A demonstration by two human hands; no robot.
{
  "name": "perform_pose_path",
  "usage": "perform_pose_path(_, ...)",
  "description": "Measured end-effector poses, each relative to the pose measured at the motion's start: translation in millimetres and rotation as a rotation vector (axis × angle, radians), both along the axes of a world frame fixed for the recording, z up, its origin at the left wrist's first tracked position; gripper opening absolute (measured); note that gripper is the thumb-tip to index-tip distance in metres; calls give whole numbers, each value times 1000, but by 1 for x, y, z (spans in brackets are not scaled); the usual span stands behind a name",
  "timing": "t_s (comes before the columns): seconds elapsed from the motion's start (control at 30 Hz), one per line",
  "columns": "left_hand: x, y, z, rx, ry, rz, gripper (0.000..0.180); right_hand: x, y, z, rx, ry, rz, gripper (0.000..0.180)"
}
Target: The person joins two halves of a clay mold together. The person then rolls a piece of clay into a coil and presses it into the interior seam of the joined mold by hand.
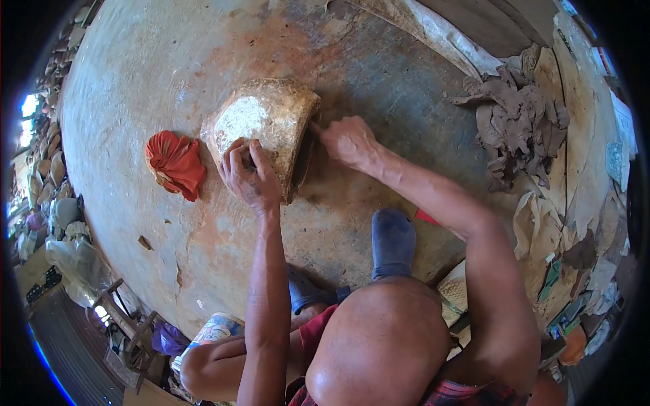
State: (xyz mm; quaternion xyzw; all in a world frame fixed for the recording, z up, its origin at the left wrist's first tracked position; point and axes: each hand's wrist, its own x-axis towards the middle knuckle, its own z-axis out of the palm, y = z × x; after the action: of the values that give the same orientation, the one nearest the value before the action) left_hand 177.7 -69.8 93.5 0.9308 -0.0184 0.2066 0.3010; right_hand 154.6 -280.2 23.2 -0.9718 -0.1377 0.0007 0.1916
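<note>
A hollow, flaring form (271,115), mottled brown with a white powdery patch, lies on its side on the floor in front of me. Its dark open side faces right. My left hand (252,177) grips the near part of its outer wall, fingers bent and thumb apart around a dark spot. At the open rim is my right hand (349,141), its fingers curled together; the foremost fingertip reaches the edge of the opening. Shadow hides whether anything is pinched there. A bunched red-orange cloth (177,164) sits just left of the form.
A heap of grey-brown clay (520,128) lies at the right, beside worn sheets. My blue shoe (393,238) is planted below the form. A printed bucket (220,329) stands by my left leg. Wooden frame (128,338) and plastic bags (76,264) sit lower left.
</note>
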Motion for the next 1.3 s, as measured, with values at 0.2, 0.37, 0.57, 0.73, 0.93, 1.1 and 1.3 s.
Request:
perform_pose_path(0.2,0,9,-4,-2,9,0,21,7,-4,6,-86,164,94,58)
perform_pose_path(0.37,2,4,-5,32,-8,-21,21,-8,8,6,11,221,-36,64)
perform_pose_path(0.57,-1,3,-2,18,36,18,21,-36,37,-5,181,360,188,65)
perform_pose_path(0.73,0,11,-2,36,37,11,20,-52,60,-6,487,385,297,64)
perform_pose_path(0.93,3,-2,-5,0,-10,-44,19,-45,35,3,609,464,76,55)
perform_pose_path(1.1,1,12,-4,-122,44,10,21,-56,4,40,441,494,14,53)
perform_pose_path(1.3,-1,12,-6,-314,44,9,23,-113,-131,123,177,-458,-676,73)
